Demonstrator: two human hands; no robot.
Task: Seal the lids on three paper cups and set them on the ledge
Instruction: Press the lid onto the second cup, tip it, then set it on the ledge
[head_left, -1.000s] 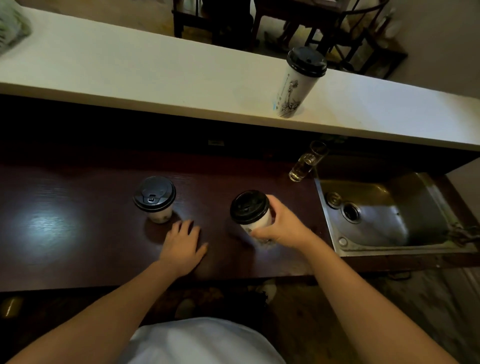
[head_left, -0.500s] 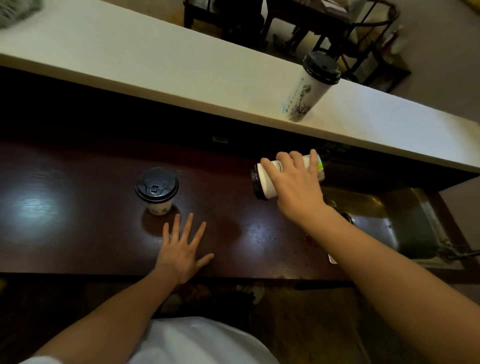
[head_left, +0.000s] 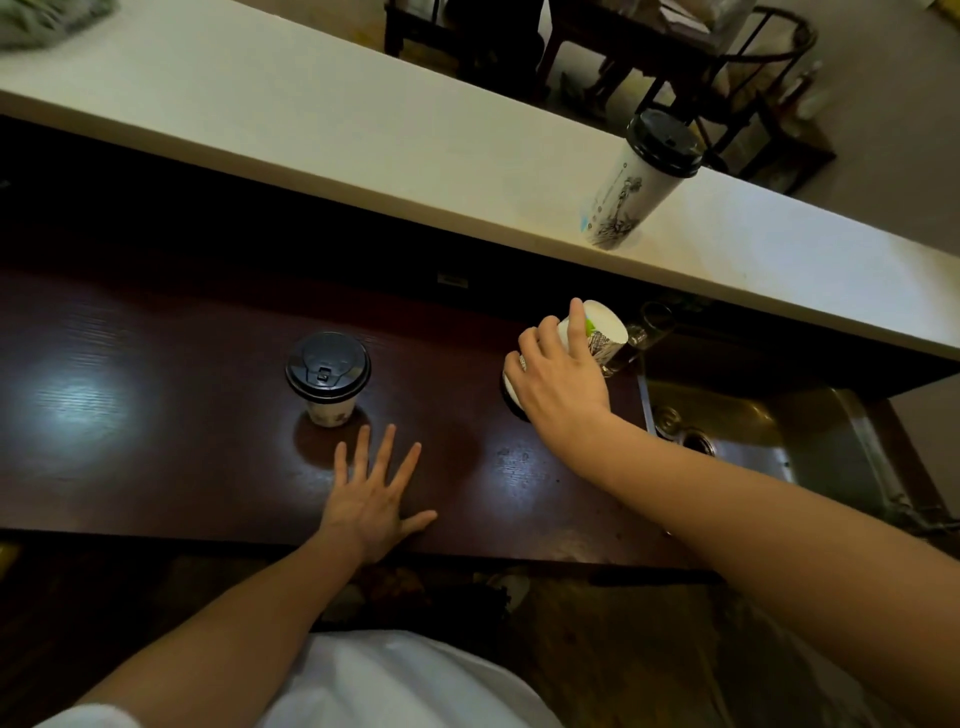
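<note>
A tall white paper cup (head_left: 631, 193) with a black lid stands on the pale ledge (head_left: 363, 130) at the right. A short white cup (head_left: 329, 376) with a black lid stands on the dark wooden counter (head_left: 156, 415). My right hand (head_left: 558, 384) grips a third white cup (head_left: 597, 332), tipped over with its base up and to the right and its black lid down by my palm, mostly hidden. My left hand (head_left: 376, 499) lies flat on the counter with fingers spread, just in front of the short cup and apart from it.
A steel sink (head_left: 769, 441) is set into the counter at the right. A clear glass (head_left: 641, 332) stands behind the held cup, near the sink's corner. Dark chairs (head_left: 727, 78) stand beyond the ledge.
My right hand lifted the cup off the counter and tipped it over, lid downward and base up. My left hand spread its fingers and stayed on the counter.
</note>
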